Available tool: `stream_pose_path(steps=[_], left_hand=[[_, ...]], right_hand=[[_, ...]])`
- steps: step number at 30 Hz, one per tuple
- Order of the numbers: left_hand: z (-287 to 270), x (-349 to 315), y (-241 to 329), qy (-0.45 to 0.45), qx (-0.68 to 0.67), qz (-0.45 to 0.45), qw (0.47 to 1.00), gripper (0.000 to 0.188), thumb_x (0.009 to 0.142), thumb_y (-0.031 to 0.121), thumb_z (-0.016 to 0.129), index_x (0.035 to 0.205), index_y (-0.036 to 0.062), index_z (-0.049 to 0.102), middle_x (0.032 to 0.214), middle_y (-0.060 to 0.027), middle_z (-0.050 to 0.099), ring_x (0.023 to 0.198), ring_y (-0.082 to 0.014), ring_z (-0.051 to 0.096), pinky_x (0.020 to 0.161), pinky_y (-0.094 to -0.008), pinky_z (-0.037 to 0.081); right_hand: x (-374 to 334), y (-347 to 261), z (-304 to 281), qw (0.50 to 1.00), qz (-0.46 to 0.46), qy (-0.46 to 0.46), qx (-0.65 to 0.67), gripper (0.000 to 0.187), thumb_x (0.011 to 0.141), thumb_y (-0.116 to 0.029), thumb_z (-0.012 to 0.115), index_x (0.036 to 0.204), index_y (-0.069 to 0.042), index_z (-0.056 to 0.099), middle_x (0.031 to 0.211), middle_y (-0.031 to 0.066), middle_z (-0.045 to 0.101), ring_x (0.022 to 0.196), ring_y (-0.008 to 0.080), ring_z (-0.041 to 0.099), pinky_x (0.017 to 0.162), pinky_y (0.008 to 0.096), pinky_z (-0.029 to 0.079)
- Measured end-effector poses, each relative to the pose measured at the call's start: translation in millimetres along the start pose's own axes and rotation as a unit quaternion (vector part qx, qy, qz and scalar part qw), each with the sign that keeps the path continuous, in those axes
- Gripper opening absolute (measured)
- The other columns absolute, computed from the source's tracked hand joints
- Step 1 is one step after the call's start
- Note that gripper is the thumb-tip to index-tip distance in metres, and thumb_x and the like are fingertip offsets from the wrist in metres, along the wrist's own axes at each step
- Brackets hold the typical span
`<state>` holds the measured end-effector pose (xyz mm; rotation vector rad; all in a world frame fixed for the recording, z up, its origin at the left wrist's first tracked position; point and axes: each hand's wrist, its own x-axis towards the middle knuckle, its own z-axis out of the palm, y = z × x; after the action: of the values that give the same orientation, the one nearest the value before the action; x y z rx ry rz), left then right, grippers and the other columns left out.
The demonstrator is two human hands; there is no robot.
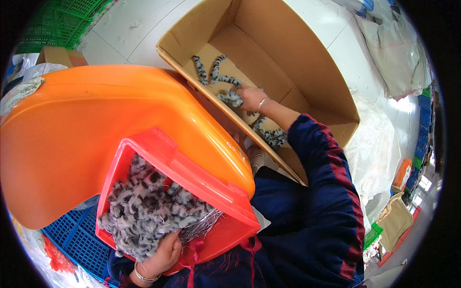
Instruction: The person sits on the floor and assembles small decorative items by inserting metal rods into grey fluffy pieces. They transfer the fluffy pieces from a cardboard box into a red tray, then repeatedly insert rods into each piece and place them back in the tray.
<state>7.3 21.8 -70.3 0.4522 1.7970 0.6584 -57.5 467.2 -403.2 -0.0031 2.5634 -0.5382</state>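
My right hand (250, 99) reaches into the cardboard box (283, 57), its fingers closed on a bent grey-and-black fuzzy strip (229, 98). Beside it in the box lie more fuzzy strips, a V-shaped pair (211, 78) beyond the hand and a bunch (274, 138) under my forearm. At the near end of the red plastic bin (201, 180), my left hand (165, 254) is curled against a heap of fuzzy grey-and-black strips (149, 206). Its fingertips are partly hidden in the heap. Thin silvery wires (204, 225) stick out of the fluff next to its thumb.
The bin rests against an orange plastic chair or stool (120, 105). A blue crate (77, 240) lies below left, and green crates (57, 26) stand at the far left. White plastic sacks (372, 149) line the right side. White tiles (139, 29) cover the floor.
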Motion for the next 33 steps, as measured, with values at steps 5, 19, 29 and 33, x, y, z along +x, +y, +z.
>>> stream_pose_path(steps=[5,19,29,33], left_hand=[[0,-1,-4,0.028,0.067,0.055,0.996,0.04,0.094,-0.001,0.047,0.133,-0.0067,0.042,0.083,-0.0088,0.051,0.075,-0.0197,0.052,0.07,-0.0296,0.044],[10,-5,-14,0.038,-0.003,0.074,0.997,0.048,0.084,-0.003,0.06,0.128,-0.0021,0.041,0.07,-0.006,0.05,0.063,-0.0194,0.052,0.06,-0.0308,0.043],[11,-7,-21,0.055,0.045,0.091,0.993,0.048,0.085,-0.005,0.06,0.128,-0.0039,0.04,0.063,-0.0023,0.044,0.055,-0.0165,0.045,0.055,-0.0287,0.039],[26,-15,-26,0.082,-0.084,0.022,0.993,0.02,0.089,0.0,0.055,0.11,-0.0008,0.053,0.073,-0.0101,0.057,0.066,-0.0248,0.058,0.064,-0.0356,0.047]], right_hand=[[23,-2,-34,0.986,-0.054,0.155,-0.013,0.026,0.075,-0.008,0.062,0.1,-0.003,0.06,0.115,0.0182,0.053,0.095,0.0356,0.061,0.079,0.0428,0.052],[67,-15,-42,0.962,-0.204,0.175,-0.054,0.023,0.08,-0.004,0.056,0.103,-0.006,0.06,0.109,0.0169,0.056,0.102,0.036,0.057,0.084,0.0424,0.049],[132,-31,-24,0.984,-0.113,0.083,-0.109,0.031,0.082,-0.006,0.057,0.114,-0.007,0.058,0.115,0.0153,0.06,0.106,0.0355,0.058,0.088,0.0425,0.049],[55,2,-43,0.992,-0.089,0.042,-0.082,0.035,0.078,-0.004,0.057,0.113,-0.008,0.058,0.109,0.0134,0.06,0.103,0.0342,0.058,0.086,0.0424,0.05]])
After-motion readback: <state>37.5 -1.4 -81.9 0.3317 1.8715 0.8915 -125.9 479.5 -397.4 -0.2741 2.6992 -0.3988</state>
